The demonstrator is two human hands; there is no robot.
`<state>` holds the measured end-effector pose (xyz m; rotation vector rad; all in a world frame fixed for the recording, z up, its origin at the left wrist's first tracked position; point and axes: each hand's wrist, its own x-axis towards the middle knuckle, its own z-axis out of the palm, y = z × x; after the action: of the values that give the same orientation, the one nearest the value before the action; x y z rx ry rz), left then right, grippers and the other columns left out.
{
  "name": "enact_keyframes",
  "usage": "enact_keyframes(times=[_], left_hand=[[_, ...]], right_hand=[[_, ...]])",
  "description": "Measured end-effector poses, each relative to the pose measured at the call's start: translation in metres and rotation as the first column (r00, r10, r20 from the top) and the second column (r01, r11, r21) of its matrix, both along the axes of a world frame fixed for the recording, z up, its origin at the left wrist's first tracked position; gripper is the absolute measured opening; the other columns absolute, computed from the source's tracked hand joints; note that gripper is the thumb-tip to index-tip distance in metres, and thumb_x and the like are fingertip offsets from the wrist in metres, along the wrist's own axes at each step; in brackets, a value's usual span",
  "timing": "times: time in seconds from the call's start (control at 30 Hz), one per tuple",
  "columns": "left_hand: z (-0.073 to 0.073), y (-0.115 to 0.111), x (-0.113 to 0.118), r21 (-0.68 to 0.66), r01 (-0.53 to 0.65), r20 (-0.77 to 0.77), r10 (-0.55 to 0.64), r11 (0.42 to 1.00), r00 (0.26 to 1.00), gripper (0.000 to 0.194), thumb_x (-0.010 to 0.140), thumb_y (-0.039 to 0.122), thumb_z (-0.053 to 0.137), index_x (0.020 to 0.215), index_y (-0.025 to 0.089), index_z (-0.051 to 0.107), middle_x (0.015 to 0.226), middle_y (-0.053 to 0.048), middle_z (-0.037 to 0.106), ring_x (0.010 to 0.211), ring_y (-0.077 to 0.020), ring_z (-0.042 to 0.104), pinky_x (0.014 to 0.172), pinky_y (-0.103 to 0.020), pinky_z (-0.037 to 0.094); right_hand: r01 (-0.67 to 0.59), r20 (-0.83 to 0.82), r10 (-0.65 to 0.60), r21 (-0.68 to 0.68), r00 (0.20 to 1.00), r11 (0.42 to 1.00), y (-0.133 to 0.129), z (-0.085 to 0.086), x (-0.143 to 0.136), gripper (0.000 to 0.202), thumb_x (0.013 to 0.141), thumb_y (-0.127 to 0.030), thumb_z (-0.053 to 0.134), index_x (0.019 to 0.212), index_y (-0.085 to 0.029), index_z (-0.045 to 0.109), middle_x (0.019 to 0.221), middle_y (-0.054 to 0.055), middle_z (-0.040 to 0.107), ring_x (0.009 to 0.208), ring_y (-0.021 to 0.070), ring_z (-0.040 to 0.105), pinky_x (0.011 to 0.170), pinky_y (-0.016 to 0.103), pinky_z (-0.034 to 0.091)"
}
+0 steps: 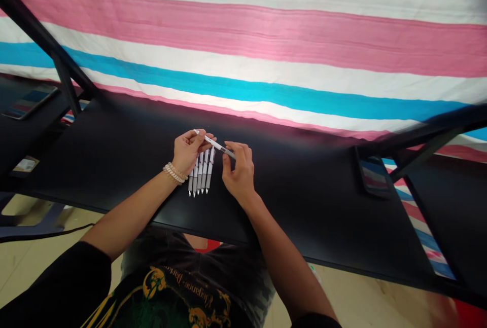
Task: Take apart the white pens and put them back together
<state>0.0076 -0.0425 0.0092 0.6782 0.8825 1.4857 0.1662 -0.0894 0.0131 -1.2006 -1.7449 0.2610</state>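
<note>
Between my hands, just above the black table, is a white pen with a grey grip [216,144], slanting down to the right. My left hand [189,149] pinches its white end between thumb and fingers. At the grey end, the thumb and fingers of my right hand [239,168] are curled around the tip, which they hide. Several matching white and grey pens [200,175] lie side by side in a row on the table, silver tips toward me. The upper ends of some are covered by my left hand.
A striped cloth [266,69] hangs along the table's far edge [297,166]. Black slanted frame bars [64,72] stand at both sides. A dark phone [373,172] lies at the right, and another dark flat device [30,101] at the far left.
</note>
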Motion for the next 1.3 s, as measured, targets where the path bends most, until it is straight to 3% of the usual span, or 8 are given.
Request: enact_keyframes(times=[0.1, 0.2, 0.27, 0.37, 0.57, 0.7, 0.8, 1.3], left_hand=[[-0.0001, -0.0007, -0.0001, -0.009, 0.007, -0.002, -0.007, 1.000, 1.000, 0.035, 0.073, 0.040, 0.084, 0.087, 0.013, 0.067, 0.090, -0.010, 0.076, 0.088, -0.0212, 0.075, 0.089, -0.037, 0.060], [0.0011, 0.0001, -0.0020, -0.018, 0.010, -0.005, -0.010, 1.000, 1.000, 0.035, 0.073, 0.039, 0.084, 0.087, 0.013, 0.066, 0.091, -0.010, 0.076, 0.088, -0.0211, 0.075, 0.088, -0.037, 0.060], [0.0020, 0.0005, -0.0027, -0.015, 0.002, -0.006, -0.002, 1.000, 1.000, 0.035, 0.073, 0.039, 0.084, 0.087, 0.012, 0.066, 0.091, -0.011, 0.076, 0.087, -0.0210, 0.075, 0.086, -0.037, 0.060], [0.0021, 0.0007, -0.0028, -0.011, -0.005, -0.002, 0.005, 1.000, 1.000, 0.034, 0.074, 0.039, 0.084, 0.086, 0.012, 0.066, 0.090, -0.010, 0.076, 0.086, -0.0206, 0.075, 0.086, -0.036, 0.061], [-0.0004, -0.0003, -0.0018, -0.008, 0.028, 0.010, -0.028, 1.000, 1.000, 0.032, 0.075, 0.038, 0.084, 0.086, 0.013, 0.067, 0.091, -0.010, 0.075, 0.088, -0.0204, 0.075, 0.088, -0.037, 0.060], [-0.0004, -0.0003, -0.0013, -0.031, 0.029, 0.013, -0.028, 0.999, 1.000, 0.032, 0.074, 0.036, 0.084, 0.086, 0.013, 0.067, 0.090, -0.010, 0.075, 0.087, -0.0208, 0.075, 0.087, -0.037, 0.060], [-0.0007, 0.0013, -0.0018, -0.034, 0.002, 0.009, -0.002, 0.999, 1.000, 0.031, 0.075, 0.037, 0.084, 0.086, 0.012, 0.067, 0.091, -0.010, 0.075, 0.086, -0.0200, 0.075, 0.086, -0.036, 0.060], [-0.0017, 0.0020, -0.0017, -0.025, -0.004, -0.012, 0.004, 1.000, 1.000, 0.035, 0.072, 0.041, 0.085, 0.084, 0.013, 0.067, 0.088, -0.010, 0.075, 0.084, -0.0202, 0.075, 0.085, -0.038, 0.061]], right_hand=[[-0.024, -0.046, 0.025, 0.021, 0.999, 1.000, -0.0011, -0.0033, -0.0028, 0.024, 0.099, -0.019, 0.046, 0.120, -0.022, 0.056, 0.111, 0.011, 0.056, 0.102, 0.0220, 0.059, 0.088, 0.039, 0.052], [-0.008, -0.116, 0.002, -0.046, 0.993, 0.999, 0.0000, -0.0063, -0.0023, 0.021, 0.100, -0.022, 0.045, 0.120, -0.023, 0.051, 0.093, 0.004, 0.058, 0.082, 0.0173, 0.060, 0.078, 0.035, 0.054], [0.001, -0.147, -0.012, -0.080, 0.989, 0.997, 0.0014, -0.0066, -0.0008, 0.025, 0.099, -0.024, 0.050, 0.124, -0.023, 0.048, 0.095, 0.003, 0.059, 0.078, 0.0161, 0.060, 0.075, 0.034, 0.054], [-0.048, -0.121, 0.040, -0.056, 0.992, 0.997, 0.0028, -0.0044, 0.0015, 0.027, 0.097, -0.023, 0.053, 0.123, -0.023, 0.050, 0.106, 0.007, 0.059, 0.086, 0.0174, 0.060, 0.080, 0.036, 0.054], [-0.016, -0.120, 0.017, 0.014, 0.993, 1.000, 0.0014, -0.0020, 0.0010, 0.009, 0.097, -0.024, 0.052, 0.106, -0.024, 0.056, 0.099, 0.006, 0.062, 0.090, 0.0190, 0.063, 0.082, 0.036, 0.055], [-0.032, -0.241, -0.007, -0.155, 0.970, 0.987, 0.0009, -0.0041, 0.0003, 0.020, 0.098, -0.031, 0.052, 0.117, -0.024, 0.050, 0.088, 0.001, 0.065, 0.072, 0.0150, 0.065, 0.067, 0.030, 0.056], [-0.043, -0.238, 0.007, -0.145, 0.971, 0.988, 0.0017, -0.0033, 0.0023, 0.032, 0.093, -0.031, 0.060, 0.123, -0.024, 0.049, 0.100, 0.005, 0.066, 0.081, 0.0166, 0.067, 0.070, 0.031, 0.056], [-0.021, -0.230, -0.038, -0.251, 0.972, 0.968, 0.0017, 0.0014, 0.0058, 0.023, 0.094, -0.032, 0.057, 0.114, -0.023, 0.050, 0.082, 0.000, 0.069, 0.063, 0.0136, 0.063, 0.058, 0.027, 0.050]])
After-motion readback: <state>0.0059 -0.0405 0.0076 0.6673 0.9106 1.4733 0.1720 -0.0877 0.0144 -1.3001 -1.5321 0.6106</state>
